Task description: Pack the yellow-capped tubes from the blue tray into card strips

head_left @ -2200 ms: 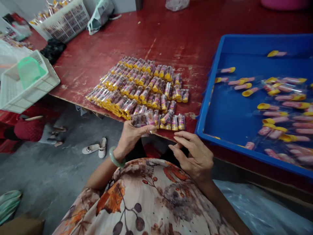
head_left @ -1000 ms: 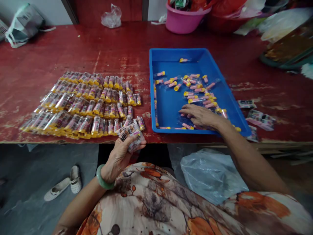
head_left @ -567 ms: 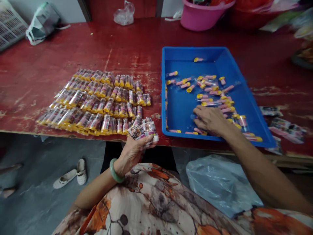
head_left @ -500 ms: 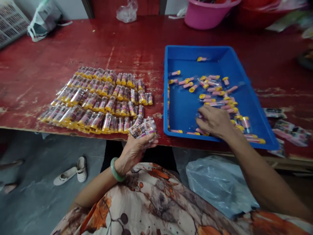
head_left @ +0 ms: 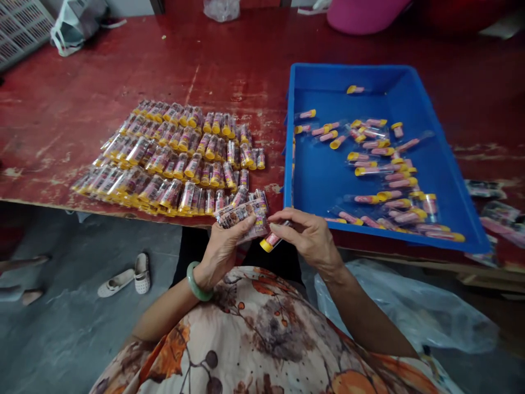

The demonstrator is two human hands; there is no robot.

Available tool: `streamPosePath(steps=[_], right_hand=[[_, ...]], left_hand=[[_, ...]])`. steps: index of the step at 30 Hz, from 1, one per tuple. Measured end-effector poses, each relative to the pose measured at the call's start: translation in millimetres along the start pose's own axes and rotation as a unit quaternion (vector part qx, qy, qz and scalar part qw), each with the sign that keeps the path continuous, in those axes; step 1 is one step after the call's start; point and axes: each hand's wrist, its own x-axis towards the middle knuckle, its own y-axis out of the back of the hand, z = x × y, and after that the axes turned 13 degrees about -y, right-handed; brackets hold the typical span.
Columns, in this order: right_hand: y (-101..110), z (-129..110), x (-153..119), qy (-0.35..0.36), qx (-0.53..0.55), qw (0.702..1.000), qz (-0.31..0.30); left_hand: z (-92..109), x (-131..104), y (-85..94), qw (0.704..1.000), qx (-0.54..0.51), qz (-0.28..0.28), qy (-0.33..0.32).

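Note:
My left hand [head_left: 228, 245] is closed on a small stack of printed plastic wrappers [head_left: 241, 214], thumb on top. Close beside it, my right hand [head_left: 308, 235] pinches a clear tube with a yellow cap [head_left: 271, 239], its pink contents showing and the cap pointing down to the left. The tube's far end is hidden by the fingers. To the right, a blue tray [head_left: 447, 164] holds many loose yellow-capped tubes [head_left: 371, 171]. Rows of wrapped tubes [head_left: 172, 164] with yellow ends lie stacked on the red table [head_left: 135, 65] to the left.
More printed wrappers [head_left: 502, 210] lie right of the tray. A pink basin [head_left: 365, 13] and a clear plastic bag [head_left: 221, 8] stand at the back. Below the table are a large plastic bag [head_left: 410, 301], white clogs [head_left: 141, 273] and another person's feet [head_left: 31, 295].
My right hand has come out of the blue tray to the left, bringing a tube beside the wrappers in my left hand. The camera view has shifted slightly.

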Motion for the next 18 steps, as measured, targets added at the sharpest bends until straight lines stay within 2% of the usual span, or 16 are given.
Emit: streamPosePath(steps=[4, 9, 12, 16, 18], right_hand=[[9, 8, -3, -0.069, 0.109, 0.991, -0.044], [11, 16, -12, -0.029, 0.161, 0.985, -0.051], [11, 16, -23, 0.006, 0.136, 0.989, -0.053], [9, 15, -38, 0.041, 0.025, 0.994, -0.1], [6, 18, -43, 0.075, -0.029, 0.994, -0.08]], left_hand=[[1, 4, 2.8, 0.999, -0.021, 0.025, -0.025], [-3, 5, 3.3, 0.998, -0.046, 0.031, -0.034], [-4, 5, 5.0, 0.998, -0.051, 0.037, -0.028], [-1, 4, 6.5, 0.997, -0.046, 0.058, -0.002], [1, 4, 6.8, 0.997, -0.043, 0.067, 0.017]])
